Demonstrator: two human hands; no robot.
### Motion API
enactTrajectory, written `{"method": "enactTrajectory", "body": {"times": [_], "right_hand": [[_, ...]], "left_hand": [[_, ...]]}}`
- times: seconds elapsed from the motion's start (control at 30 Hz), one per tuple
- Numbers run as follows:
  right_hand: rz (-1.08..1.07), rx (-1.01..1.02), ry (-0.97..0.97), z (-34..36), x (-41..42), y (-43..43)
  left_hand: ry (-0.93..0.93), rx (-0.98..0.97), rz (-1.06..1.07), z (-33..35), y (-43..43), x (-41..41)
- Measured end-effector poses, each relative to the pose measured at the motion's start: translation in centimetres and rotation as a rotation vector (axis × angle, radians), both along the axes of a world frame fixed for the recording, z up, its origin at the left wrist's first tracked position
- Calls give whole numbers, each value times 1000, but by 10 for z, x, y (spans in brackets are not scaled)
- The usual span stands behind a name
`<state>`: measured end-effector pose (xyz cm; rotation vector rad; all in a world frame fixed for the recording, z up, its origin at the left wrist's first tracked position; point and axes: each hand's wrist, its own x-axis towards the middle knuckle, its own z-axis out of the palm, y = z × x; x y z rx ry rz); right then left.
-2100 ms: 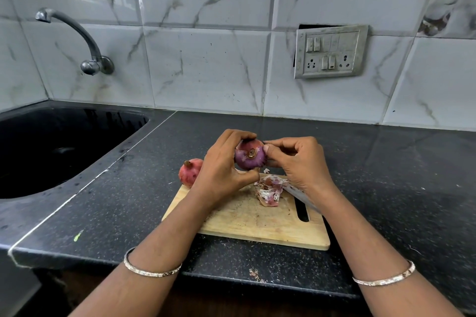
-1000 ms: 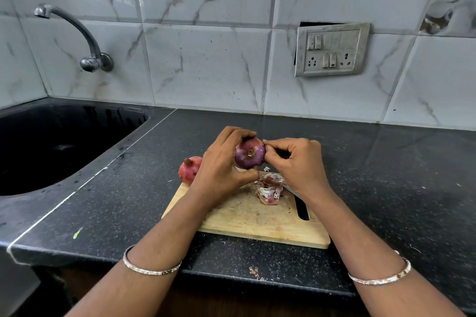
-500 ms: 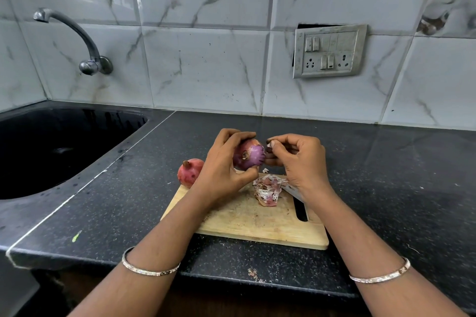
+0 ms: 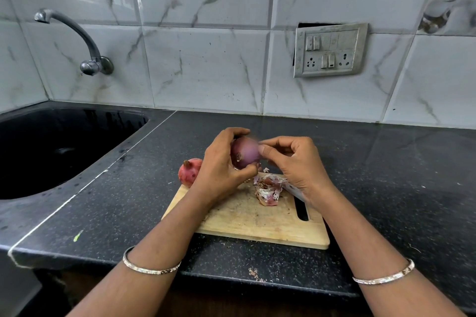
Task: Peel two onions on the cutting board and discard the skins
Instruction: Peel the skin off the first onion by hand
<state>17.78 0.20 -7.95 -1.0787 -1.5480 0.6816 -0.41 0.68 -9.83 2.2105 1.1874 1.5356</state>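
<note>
Two onions: purple onion (image 4: 244, 153), mostly bare & glossy, slightly blurred, held up above far edge of cutting board (image 4: 257, 221); second onion (image 4: 189, 171), reddish w/ skin on, sitting at board's far-left corner just beside L hand (image 4: 219, 170), on board or on tabletop (image 4: 386, 188) can't tell. L hand wrapped round purple onion from its left side, fingers curled over top, thumb underneath, firm grip. R hand (image 4: 296, 165) curled, thumb & forefinger tips pinched against onion's upper right side, other fingers tucked in; whether any skin sits between the tips can't tell, too blurred. Pile of skins (image 4: 268, 190) lying on board below the hands, right of centre. Pale knife blade (image 4: 293, 192) poking out beneath R hand, flat on board, next to board's slot handle. Board near front edge of dark speckled tabletop. Few skin crumbs (image 4: 253, 273) at tabletop's front edge. Thin bangles on L wrist (image 4: 152, 268) & R wrist (image 4: 383, 275). Black sink (image 4: 51, 152) at left, curved tap (image 4: 95, 65) on tiled wall above it; switch plate (image 4: 331, 50) w/ sockets on wall at right.
</note>
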Motion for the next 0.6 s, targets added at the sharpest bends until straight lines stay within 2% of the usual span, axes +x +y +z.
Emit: {"method": "enactTrajectory", "body": {"times": [0.17,0.4,0.6], "right_hand": [[15,24,25,-3,0,1],[-170,215,-194,0,-7,-5],[-255,117,-147,-3,-6,2]], "left_hand": [[-48,-36,-9,2,-2,1],[-37,-55,-30,2,-4,2],[-44,-43,-47,4,-6,3]]}}
